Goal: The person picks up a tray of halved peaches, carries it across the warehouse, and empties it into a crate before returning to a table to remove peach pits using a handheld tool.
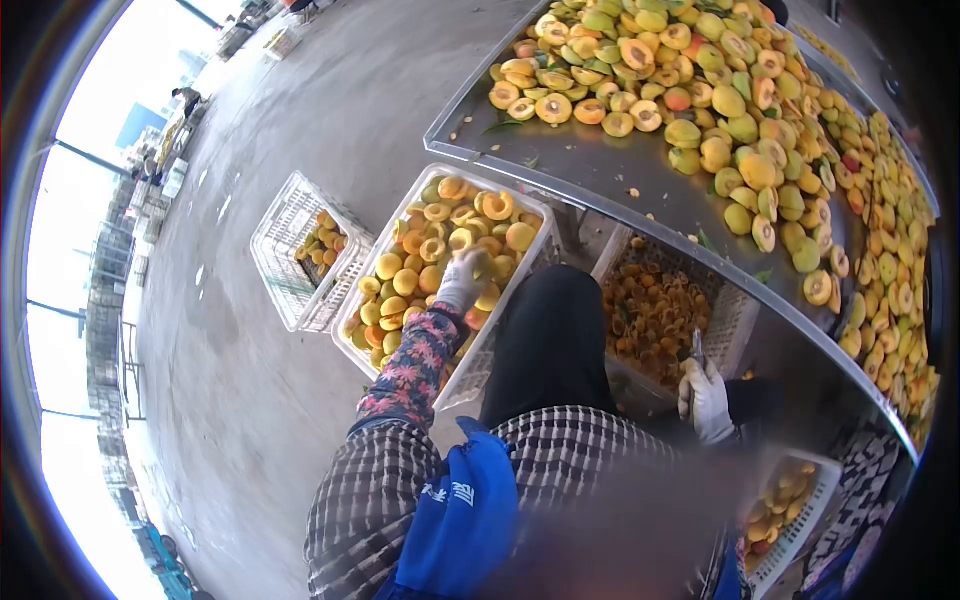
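Observation:
My left hand (463, 281), in a white glove, reaches into a white plastic crate (548, 225) full of yellow peaches (405, 283), whole-looking ones and pitted halves. Its fingertips are blurred against the fruit, so I cannot make out whether they grip a piece. Gloved too, my right hand (708, 402) is closed around a slim metal tool (698, 345) that points up from the fist. Just beyond that hand, another crate (735, 330) holds brownish-orange pits and scraps (655, 315).
A metal table (600, 170) heaped with halved peaches (760, 170) spans the upper right, its raised edge near my knee. Left of my crate stands a white crate (290, 215) with a few peaches. Another crate (825, 480) of fruit sits lower right. Distant people (187, 98) are at upper left.

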`<state>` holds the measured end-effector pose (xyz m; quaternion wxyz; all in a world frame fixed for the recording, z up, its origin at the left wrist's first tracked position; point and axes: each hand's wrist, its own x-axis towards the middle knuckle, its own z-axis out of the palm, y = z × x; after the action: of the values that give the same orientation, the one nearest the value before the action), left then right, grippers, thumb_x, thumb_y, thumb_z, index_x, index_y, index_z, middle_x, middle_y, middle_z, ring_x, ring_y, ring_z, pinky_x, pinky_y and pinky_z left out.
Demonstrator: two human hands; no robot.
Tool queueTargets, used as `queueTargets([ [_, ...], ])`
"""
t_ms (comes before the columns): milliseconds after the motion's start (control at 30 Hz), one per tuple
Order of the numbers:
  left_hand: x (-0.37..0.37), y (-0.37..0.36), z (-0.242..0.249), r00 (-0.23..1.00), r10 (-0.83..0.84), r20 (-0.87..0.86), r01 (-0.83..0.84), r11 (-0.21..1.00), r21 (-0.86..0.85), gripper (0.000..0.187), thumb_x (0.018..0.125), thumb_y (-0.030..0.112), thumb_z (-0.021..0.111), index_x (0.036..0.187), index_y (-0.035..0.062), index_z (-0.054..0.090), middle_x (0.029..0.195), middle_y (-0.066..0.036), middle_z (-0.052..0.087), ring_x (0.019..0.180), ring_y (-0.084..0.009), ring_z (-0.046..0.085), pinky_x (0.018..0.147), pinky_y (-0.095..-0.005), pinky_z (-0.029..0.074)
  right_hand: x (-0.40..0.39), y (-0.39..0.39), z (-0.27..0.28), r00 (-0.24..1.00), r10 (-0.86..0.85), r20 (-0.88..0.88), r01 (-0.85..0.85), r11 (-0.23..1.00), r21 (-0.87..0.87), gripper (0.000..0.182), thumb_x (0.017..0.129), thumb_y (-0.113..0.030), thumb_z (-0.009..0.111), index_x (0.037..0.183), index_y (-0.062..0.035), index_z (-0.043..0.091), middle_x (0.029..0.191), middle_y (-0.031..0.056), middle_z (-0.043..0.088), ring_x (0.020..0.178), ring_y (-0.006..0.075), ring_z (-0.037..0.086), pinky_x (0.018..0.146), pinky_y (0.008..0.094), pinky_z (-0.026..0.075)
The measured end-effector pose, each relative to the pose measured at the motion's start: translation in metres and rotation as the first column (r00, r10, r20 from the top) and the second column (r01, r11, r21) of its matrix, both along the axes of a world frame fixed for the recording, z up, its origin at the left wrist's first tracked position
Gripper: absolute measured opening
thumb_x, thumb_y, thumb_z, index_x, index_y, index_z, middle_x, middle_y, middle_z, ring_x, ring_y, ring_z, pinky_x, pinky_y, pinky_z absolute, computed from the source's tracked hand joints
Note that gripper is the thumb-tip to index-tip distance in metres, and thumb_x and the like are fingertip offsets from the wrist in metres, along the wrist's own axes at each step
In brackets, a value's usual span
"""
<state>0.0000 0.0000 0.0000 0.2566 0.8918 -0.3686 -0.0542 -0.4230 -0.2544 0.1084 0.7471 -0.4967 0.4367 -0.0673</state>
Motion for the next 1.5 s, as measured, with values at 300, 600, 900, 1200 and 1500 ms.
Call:
queueTargets([
  [300, 0.0, -0.013, 0.005, 0.964, 0.265, 0.025, -0.266, 0.961, 0.079, 0.031, 0.078, 0.021, 0.069, 0.108, 0.0244, 0.07, 0.111, -0.012, 0.06, 0.104, -0.0332, 0.055, 0.091, -0.0431, 0.046, 0.021, 0.0, -0.001, 0.996, 0.003, -0.087, -0.006, 0.999, -0.034, 0.021, 0.098, -0.031, 0.053, 0.099, -0.0113, 0.048, 0.056, -0.0012, 0.044, 0.038, 0.0107, 0.041, 0.035, 0.025, 0.033],
  [600, 0.003, -0.023, 0.007, 0.969, 0.238, 0.059, -0.245, 0.955, 0.166, 0.026, 0.078, 0.026, 0.066, 0.104, 0.0213, 0.069, 0.105, -0.016, 0.06, 0.101, -0.0371, 0.058, 0.088, -0.0463, 0.048, 0.013, 0.003, 0.0, 1.0, 0.003, -0.017, -0.003, 0.999, 0.033, 0.02, 0.097, -0.029, 0.054, 0.103, -0.0106, 0.05, 0.058, -0.0008, 0.045, 0.038, 0.0114, 0.041, 0.035, 0.0259, 0.032],
  [900, -0.015, -0.118, 0.139, 0.999, -0.024, 0.038, 0.036, 0.928, -0.37, 0.022, 0.085, 0.009, 0.067, 0.106, 0.0016, 0.068, 0.092, -0.01, 0.071, 0.082, -0.0174, 0.067, 0.076, -0.0304, 0.052, 0.011, -0.004, 0.002, 0.983, 0.113, 0.146, -0.109, 0.993, -0.035, 0.022, 0.098, -0.028, 0.054, 0.105, -0.0071, 0.052, 0.065, -0.0029, 0.049, 0.049, 0.0067, 0.046, 0.046, 0.0228, 0.039],
  [1200, -0.188, -0.355, 0.22, 0.617, -0.762, 0.196, 0.786, 0.604, -0.129, 0.033, 0.088, 0.017, 0.057, 0.12, 0.0127, 0.063, 0.116, -0.015, 0.064, 0.104, -0.0305, 0.063, 0.091, -0.0385, 0.049, 0.01, -0.001, 0.002, 0.989, 0.052, 0.139, -0.049, 0.998, -0.027, 0.025, 0.097, -0.028, 0.056, 0.105, -0.0054, 0.053, 0.066, -0.003, 0.048, 0.05, 0.0065, 0.045, 0.045, 0.023, 0.038],
  [1500, -0.226, -0.433, 0.178, 0.558, -0.818, 0.141, 0.609, 0.519, 0.6, 0.04, 0.09, 0.023, 0.049, 0.129, 0.0156, 0.053, 0.126, -0.013, 0.059, 0.112, -0.0288, 0.059, 0.091, -0.0431, 0.048, 0.005, -0.003, -0.002, 0.982, 0.114, 0.151, -0.101, 0.991, -0.087, 0.023, 0.098, -0.033, 0.055, 0.099, -0.0101, 0.052, 0.066, -0.0033, 0.048, 0.05, 0.0073, 0.045, 0.047, 0.0239, 0.036],
])
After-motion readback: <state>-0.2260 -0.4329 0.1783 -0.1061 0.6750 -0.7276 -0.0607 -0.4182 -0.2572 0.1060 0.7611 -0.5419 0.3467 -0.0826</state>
